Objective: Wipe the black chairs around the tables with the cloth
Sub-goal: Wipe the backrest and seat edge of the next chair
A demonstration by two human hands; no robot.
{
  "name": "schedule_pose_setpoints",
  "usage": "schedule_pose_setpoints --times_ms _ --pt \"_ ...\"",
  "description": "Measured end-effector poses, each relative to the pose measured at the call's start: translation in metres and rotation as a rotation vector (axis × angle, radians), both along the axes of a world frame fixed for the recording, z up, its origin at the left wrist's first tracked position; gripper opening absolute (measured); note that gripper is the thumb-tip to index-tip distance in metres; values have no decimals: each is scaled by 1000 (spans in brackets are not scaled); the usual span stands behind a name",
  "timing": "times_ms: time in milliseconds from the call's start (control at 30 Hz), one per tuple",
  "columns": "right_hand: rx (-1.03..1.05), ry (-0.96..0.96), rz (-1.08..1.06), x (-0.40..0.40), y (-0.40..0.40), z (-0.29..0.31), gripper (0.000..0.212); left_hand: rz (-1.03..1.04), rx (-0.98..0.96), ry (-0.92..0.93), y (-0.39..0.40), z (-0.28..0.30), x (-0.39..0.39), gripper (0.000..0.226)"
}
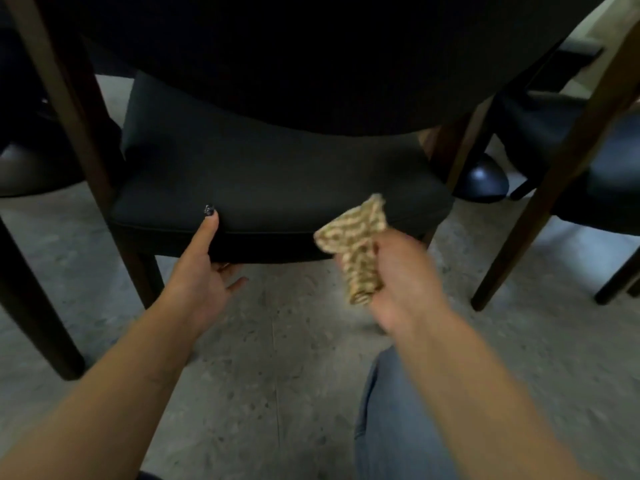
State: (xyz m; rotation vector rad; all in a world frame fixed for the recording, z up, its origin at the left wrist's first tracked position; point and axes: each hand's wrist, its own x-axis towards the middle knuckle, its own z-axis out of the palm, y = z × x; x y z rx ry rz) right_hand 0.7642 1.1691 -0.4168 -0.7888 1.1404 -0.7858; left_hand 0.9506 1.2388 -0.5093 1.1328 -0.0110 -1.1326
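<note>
Your left hand [204,278] gripped the black chair [277,181] seat's front edge, your right hand [398,275] at four o'clock clutched the cloth [356,244].

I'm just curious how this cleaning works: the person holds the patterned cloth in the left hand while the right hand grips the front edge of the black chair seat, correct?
Not quite; the hands are swapped. In the head view, the right hand holds the patterned cloth, while the left hand grips the front edge of the black chair seat.

Dim scene, deep shadows above, motion blur, curved wide-angle edges
</note>
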Motion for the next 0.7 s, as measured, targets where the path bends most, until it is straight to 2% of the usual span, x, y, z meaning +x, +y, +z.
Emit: schedule_pose_setpoints --times_ms 67,133,200,267,333,400,500,600,700 --pt "-436 273 -94 -20 -28 12 21 30 9 11 3 2 3 75" --pt "-761 577 -173 -30 -63 16 31 19 19 19 7 5 3 72" --pt "-891 800 -55 -31 -100 7 40 -3 32 35 11 7 3 63" --pt "-857 934 92 -26 -127 -9 44 19 52 66 14 11 5 49" --pt "-840 1010 76 -19 -140 -23 48 96 82 83 19 14 10 48" --pt "-837 1042 -33 -6 -137 -27 49 155 95 98 24 17 15 57" --pt "-853 1053 -94 19 -114 -27 47 150 99 113 31 19 15 58" --pt "-934 990 -16 56 -72 -31 46 143 90 142 35 20 14 57" --pt "-1107 941 99 102 -27 -36 45 157 69 193 37 22 15 61"
